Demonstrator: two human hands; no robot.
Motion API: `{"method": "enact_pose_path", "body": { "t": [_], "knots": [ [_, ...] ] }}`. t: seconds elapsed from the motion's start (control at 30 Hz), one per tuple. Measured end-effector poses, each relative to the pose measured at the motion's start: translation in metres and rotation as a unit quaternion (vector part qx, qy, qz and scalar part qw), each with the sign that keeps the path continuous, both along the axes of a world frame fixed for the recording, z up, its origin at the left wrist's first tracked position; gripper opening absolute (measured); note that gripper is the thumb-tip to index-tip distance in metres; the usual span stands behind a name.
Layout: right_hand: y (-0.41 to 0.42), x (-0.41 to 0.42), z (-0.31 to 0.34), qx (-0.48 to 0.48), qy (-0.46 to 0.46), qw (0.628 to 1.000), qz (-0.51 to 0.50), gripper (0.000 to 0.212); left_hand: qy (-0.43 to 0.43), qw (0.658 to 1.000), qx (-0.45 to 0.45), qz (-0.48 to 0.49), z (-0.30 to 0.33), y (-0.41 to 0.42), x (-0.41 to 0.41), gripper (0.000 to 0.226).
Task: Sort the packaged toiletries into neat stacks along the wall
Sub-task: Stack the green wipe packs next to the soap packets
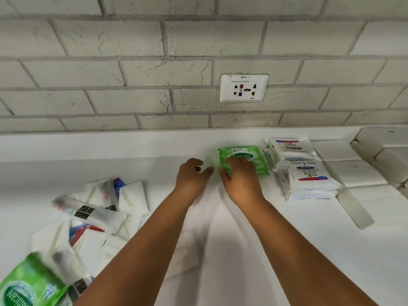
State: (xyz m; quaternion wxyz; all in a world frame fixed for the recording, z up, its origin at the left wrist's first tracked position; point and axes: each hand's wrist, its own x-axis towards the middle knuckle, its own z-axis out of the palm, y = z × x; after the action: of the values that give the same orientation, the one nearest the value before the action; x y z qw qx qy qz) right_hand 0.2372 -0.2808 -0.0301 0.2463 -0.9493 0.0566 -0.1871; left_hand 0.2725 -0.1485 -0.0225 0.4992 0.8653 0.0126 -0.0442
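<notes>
A green Sanicare wipes pack (245, 154) lies flat on the white counter near the wall. My right hand (241, 174) rests on its near half, fingers curled over its top and left edge. My left hand (193, 173) hovers just left of the pack with loosely curled fingers and holds nothing. To the right, white Dove packets (305, 171) lie in two overlapping stacks by the wall. A loose heap of clear and white sachets (97, 208) is spread at the left. Another green wipes pack (28, 283) lies at the bottom left corner.
The grey brick wall carries a white power socket (244, 88) above the green pack. White brick-shaped blocks (353, 171) line the counter at the far right. Bare counter (242, 250) stretches between my forearms and towards the near edge.
</notes>
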Motion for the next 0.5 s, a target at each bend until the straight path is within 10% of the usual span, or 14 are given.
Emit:
{"method": "enact_pose_path", "body": {
  "t": [0.5],
  "knots": [
    [0.173, -0.111, 0.045, 0.086, 0.066, 0.981, 0.163, 0.04, -0.052, 0.993, 0.052, 0.091, 0.028, 0.193, -0.116, 0.022]
  ]
}}
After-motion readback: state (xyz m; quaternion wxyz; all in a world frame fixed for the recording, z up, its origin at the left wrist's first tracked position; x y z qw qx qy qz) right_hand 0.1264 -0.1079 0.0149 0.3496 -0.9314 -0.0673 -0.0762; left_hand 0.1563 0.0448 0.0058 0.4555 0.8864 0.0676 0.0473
